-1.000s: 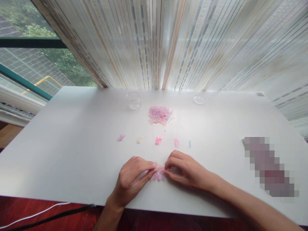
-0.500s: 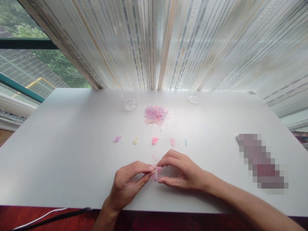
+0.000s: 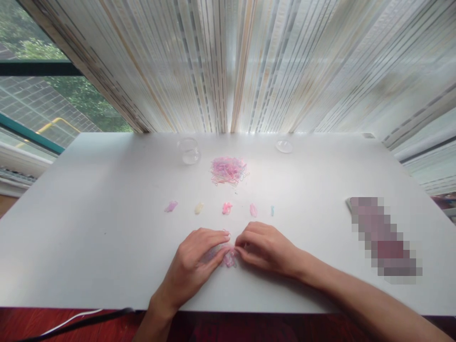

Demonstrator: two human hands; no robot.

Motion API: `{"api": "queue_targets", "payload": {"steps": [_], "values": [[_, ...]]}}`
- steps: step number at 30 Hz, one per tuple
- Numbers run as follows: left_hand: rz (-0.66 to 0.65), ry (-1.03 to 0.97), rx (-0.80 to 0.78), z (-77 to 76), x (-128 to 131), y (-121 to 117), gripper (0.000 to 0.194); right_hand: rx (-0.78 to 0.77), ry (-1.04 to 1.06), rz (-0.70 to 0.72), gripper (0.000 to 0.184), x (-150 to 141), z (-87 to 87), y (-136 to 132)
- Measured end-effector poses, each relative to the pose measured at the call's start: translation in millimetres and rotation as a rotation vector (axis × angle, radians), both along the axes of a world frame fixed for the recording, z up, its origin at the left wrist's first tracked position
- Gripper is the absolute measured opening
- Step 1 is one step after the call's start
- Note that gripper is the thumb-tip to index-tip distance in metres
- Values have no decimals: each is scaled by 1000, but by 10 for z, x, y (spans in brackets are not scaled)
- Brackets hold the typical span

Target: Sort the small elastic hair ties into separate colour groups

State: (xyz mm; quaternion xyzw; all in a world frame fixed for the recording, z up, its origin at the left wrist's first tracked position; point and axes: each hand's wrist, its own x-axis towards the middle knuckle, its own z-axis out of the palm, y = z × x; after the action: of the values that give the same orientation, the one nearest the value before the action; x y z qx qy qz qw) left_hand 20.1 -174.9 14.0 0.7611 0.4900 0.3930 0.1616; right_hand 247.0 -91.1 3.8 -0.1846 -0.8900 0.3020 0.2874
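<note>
Close to the front of the white table, a small pile of pink and lilac rubber bands point(image 3: 230, 260) lies below my fingertips. My right hand point(image 3: 267, 247) pinches at the pile's upper right, with a pinkish rubber band at the fingertips, partly hidden. On the other side, my left hand point(image 3: 195, 256) has its thumb and forefinger apart, the thumb reaching to the right fingertips. A single pink band point(image 3: 227, 232) shows at the left forefinger's tip. Beyond the hands runs a row of small heaps: lilac point(image 3: 171, 206), yellow point(image 3: 199, 208), bright pink point(image 3: 227, 208), pale pink point(image 3: 253, 209) and blue point(image 3: 272, 210).
A large mixed heap of bands point(image 3: 228, 171) lies farther back. Behind it stand a clear round container point(image 3: 188, 151) on the left and a clear lid point(image 3: 284, 146) on the right. A blurred-out oblong object point(image 3: 384, 237) rests at the right. Striped curtains point(image 3: 228, 66) hang behind.
My left thumb and forefinger have parted from their pinch. My right fingers, spread before, have closed together beside the left thumb. The view has shifted slightly.
</note>
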Motion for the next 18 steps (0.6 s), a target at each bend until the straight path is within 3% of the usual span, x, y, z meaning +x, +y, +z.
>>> {"api": "queue_targets", "payload": {"steps": [6, 18], "values": [[-28, 251, 5, -36, -34, 87, 36, 39, -119, -12, 12, 18, -24, 24], [-58, 194, -53, 69, 13, 20, 21, -56, -164, 23, 14, 76, 72, 23]]}}
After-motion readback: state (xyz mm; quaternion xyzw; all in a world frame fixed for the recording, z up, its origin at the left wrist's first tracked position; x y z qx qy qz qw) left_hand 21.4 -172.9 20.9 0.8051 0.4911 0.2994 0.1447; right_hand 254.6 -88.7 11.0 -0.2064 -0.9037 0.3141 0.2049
